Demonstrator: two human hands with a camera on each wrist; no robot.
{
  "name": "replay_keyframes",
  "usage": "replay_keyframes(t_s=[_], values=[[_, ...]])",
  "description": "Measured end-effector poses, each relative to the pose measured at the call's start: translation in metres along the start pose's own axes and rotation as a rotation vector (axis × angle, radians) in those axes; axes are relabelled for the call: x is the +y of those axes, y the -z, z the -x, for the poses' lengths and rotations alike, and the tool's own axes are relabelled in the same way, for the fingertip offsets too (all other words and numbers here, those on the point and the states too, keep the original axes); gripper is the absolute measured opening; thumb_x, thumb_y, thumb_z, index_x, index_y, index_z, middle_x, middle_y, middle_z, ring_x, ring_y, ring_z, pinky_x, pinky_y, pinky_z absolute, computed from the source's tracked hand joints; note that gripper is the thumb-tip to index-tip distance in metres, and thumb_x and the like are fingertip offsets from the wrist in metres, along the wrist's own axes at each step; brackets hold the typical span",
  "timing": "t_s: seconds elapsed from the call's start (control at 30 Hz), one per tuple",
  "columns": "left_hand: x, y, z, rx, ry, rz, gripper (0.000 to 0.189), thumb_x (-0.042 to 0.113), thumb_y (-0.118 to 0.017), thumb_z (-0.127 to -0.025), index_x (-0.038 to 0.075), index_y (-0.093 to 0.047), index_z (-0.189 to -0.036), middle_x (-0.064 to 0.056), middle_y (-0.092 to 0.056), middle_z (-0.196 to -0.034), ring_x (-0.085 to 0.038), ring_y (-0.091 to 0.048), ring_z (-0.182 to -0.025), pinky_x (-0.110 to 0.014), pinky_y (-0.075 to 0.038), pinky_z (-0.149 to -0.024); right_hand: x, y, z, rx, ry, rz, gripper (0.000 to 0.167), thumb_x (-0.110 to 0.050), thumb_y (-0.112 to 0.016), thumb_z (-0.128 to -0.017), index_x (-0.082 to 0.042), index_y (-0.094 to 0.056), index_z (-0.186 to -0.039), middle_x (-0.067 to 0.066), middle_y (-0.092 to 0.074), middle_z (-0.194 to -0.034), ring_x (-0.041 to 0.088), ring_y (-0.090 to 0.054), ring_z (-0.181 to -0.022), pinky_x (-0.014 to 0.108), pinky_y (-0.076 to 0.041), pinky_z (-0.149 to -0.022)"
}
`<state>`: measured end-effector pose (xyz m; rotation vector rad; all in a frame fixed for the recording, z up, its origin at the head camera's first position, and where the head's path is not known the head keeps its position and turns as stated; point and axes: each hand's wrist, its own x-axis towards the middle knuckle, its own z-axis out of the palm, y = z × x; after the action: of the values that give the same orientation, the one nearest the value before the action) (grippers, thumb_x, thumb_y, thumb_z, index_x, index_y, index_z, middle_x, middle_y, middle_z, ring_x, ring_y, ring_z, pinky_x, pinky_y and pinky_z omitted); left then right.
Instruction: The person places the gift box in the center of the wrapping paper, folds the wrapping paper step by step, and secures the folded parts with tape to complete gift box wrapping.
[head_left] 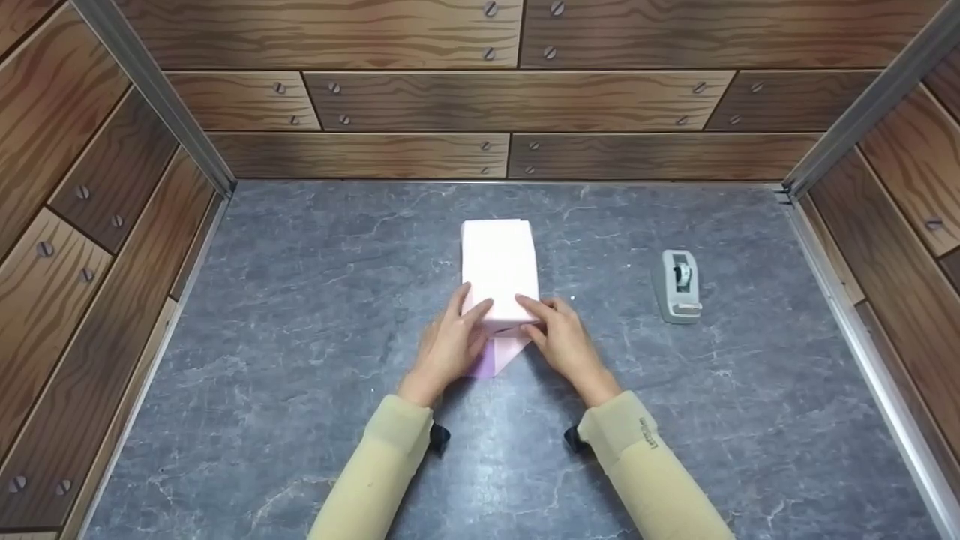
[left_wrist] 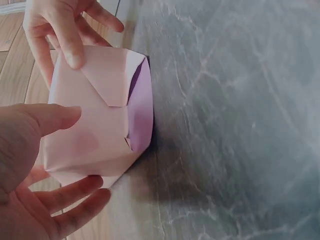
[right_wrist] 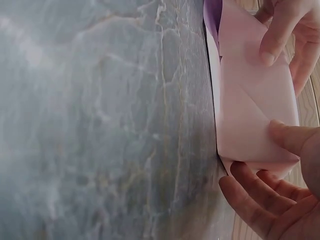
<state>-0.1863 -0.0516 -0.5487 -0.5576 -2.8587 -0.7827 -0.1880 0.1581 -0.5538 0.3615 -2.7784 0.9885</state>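
A box wrapped in pale pink paper (head_left: pixel 499 262) lies lengthwise in the middle of the table. At its near end, purple lining shows on a folded-out flap (left_wrist: pixel 142 110) low on the end, beside a slanted fold. My left hand (head_left: pixel 446 345) holds the near left corner, thumb against the end and fingers along the side. At the near right corner, my right hand (head_left: pixel 564 341) grips the paper-wrapped box the same way, its thumb (right_wrist: pixel 286 134) pressing the folded end. The underside of the box is hidden.
To the right stands a grey tape dispenser (head_left: pixel 679 289) with a roll in it. Wood-patterned panels (head_left: pixel 517 101) wall the marbled grey table (head_left: pixel 315 300) at the back and both sides, with metal edge strips along them.
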Motion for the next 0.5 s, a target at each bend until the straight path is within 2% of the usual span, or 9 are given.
replay_keyframes(t_s=[0.17, 0.3, 0.4, 0.5], values=[[0.0, 0.003, 0.008, 0.066, 0.074, 0.084, 0.056, 0.012, -0.072, -0.088, 0.004, -0.051, -0.139, -0.022, -0.047, -0.137, -0.039, -0.065, -0.096, -0.046, -0.055, -0.08, -0.002, 0.001, -0.002, -0.001, -0.023, -0.02, 0.047, -0.012, -0.076, -0.087, -0.022, -0.065, -0.132, 0.014, -0.061, -0.107, 0.029, -0.062, -0.096, 0.043, -0.052, -0.085], [-0.001, 0.004, 0.012, 0.06, 0.172, 0.09, 0.047, 0.013, -0.068, -0.091, -0.002, -0.053, -0.133, -0.02, -0.062, -0.119, -0.034, -0.064, -0.103, -0.046, -0.054, -0.084, -0.002, 0.002, -0.004, -0.019, -0.054, -0.025, 0.049, -0.013, -0.076, -0.086, -0.022, -0.064, -0.132, 0.013, -0.062, -0.108, 0.028, -0.062, -0.097, 0.041, -0.052, -0.085], [-0.003, 0.003, 0.012, 0.071, 0.231, 0.086, 0.038, 0.014, -0.066, -0.092, -0.003, -0.058, -0.126, -0.018, -0.068, -0.106, -0.031, -0.067, -0.094, -0.045, -0.056, -0.077, -0.003, 0.002, -0.005, -0.035, -0.076, -0.028, 0.05, -0.012, -0.076, -0.086, -0.023, -0.063, -0.133, 0.012, -0.062, -0.109, 0.027, -0.061, -0.098, 0.041, -0.052, -0.085], [-0.005, 0.003, 0.012, 0.13, 0.253, 0.072, 0.027, 0.015, -0.065, -0.092, -0.002, -0.064, -0.114, -0.014, -0.07, -0.096, -0.03, -0.068, -0.082, -0.045, -0.056, -0.068, -0.004, 0.002, -0.006, -0.042, -0.083, -0.029, 0.05, -0.012, -0.076, -0.086, -0.023, -0.063, -0.133, 0.013, -0.062, -0.11, 0.027, -0.061, -0.098, 0.04, -0.052, -0.085]])
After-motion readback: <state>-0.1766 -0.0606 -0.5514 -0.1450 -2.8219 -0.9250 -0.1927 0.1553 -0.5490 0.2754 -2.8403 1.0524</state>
